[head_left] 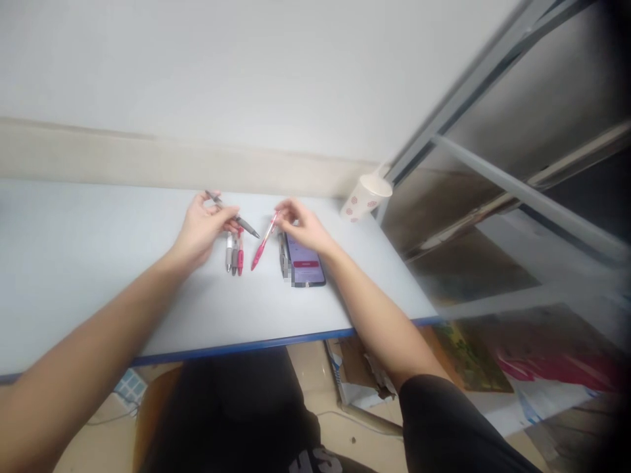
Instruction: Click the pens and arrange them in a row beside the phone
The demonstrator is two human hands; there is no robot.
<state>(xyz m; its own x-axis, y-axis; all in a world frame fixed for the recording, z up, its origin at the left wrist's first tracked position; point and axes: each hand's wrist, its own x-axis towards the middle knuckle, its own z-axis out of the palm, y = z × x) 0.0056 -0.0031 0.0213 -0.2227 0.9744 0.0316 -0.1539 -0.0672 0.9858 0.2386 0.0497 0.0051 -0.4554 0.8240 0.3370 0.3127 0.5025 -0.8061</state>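
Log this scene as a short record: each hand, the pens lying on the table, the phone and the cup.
Left hand: holds a dark grey pen
Right hand: holds a pink pen near its upper end
Pens by the left hand: white pen, grey-gripped pen and red pen, side by side
Pen by the phone: dark pen, along its left side
Phone: face up, screen lit
Cup: patterned in red, near the table's far right corner
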